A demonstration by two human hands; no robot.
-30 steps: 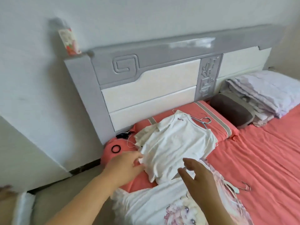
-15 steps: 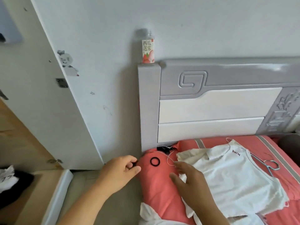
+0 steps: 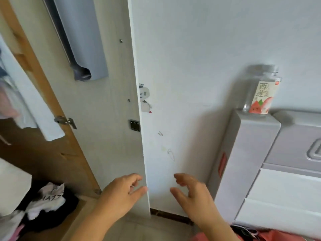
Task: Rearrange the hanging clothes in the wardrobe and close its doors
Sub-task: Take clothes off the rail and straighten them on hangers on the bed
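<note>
Wardrobe door (image 3: 104, 119) stands swung wide open, inner face to camera, its free vertical edge running top to bottom just left of the wall (image 3: 199, 49). Long axis is vertical; hinge (image 3: 65, 120) sits on the wood frame at the door's left edge, so closing means swinging the free edge toward the person and leftward. Left hand (image 3: 121, 193) is the nearer one: fingers loosely curled, thumb and fingertips right at the door's free edge low down, holding nothing, contact not certain. Right hand (image 3: 189, 192) hovers in front of the wall, just right of that edge, fingers spread and half-curled, empty. Hanging clothes (image 3: 19, 101) are at the far left inside the wardrobe, blurred; a heap of clothes (image 3: 46, 200) lies on the wardrobe floor below. My read: left hand takes the edge and pulls; whether rehanging is done can't be judged, since the rail is out of view.
</note>
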